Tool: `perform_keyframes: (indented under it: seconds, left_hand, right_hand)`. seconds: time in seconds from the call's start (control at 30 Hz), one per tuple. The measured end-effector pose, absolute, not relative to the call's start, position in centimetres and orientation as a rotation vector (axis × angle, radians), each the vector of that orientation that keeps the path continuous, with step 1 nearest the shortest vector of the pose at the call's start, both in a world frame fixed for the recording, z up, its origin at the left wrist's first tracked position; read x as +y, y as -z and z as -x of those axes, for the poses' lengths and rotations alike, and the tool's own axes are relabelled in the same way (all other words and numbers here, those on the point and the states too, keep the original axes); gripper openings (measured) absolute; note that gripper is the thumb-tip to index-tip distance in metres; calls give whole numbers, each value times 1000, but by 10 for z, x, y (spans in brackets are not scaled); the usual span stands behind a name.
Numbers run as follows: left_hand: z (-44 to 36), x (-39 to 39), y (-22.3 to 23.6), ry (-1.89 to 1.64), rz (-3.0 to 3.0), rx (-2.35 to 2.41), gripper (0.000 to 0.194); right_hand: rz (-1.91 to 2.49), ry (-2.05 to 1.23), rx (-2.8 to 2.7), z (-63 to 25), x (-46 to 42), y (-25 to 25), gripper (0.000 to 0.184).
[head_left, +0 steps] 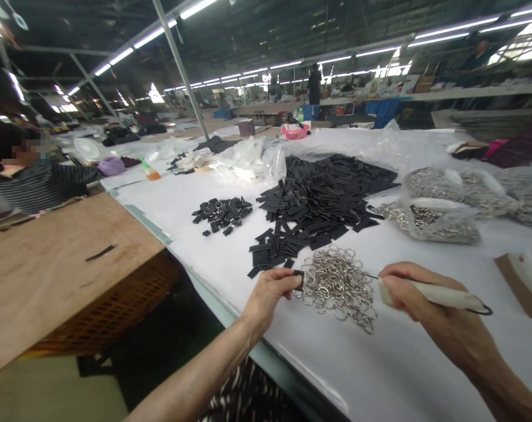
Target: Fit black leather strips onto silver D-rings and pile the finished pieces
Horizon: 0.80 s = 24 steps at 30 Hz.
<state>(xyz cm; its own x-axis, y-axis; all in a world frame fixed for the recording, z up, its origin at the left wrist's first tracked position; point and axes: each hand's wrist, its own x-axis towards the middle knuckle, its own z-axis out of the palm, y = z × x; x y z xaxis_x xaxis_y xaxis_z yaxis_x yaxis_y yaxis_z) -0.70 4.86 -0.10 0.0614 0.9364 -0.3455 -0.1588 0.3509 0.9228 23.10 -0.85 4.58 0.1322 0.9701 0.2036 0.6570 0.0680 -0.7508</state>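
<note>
Black strips (pixel 327 196) are lying on the table (pixel 380 375) behind metal rings (pixel 336 281); the right hand (pixel 433 313) is gripping a tool (pixel 450 295) (straying, it could be snagging rings); the left hand (pixel 268 293) is pinching a tab (pixel 298 273), which could be slipping if loosened.

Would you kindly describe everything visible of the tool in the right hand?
The tool has a pale, plastic-looking handle, a thin dark tip and a dark loop at its rear. The right hand grips it; it slants slightly, tip towards the rings, over the white table. Whether the tip touches a ring is unclear.
</note>
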Motion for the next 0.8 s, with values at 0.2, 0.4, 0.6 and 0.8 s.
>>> perform_keyframes:
  seconds: [0.2, 0.4, 0.6, 0.8]
  left_hand:
    - [66, 135, -22, -1122, -834, 1392, 8]
    - [98, 168, -32, -1246, -984, 1525, 6]
    - [67, 90, 6, -1003, -1451, 1594, 6]
    - [76, 79, 17, -897, -1749, 1855, 17]
  right_hand:
    - [1655, -415, -1481, -231, -5, -35, 25]
    - [1612, -358, -1431, -227, -5, -28, 24]
    - [1609, -383, -1499, -224, -5, -21, 20]
    - [1486, -414, -1621, -217, -6, -22, 17]
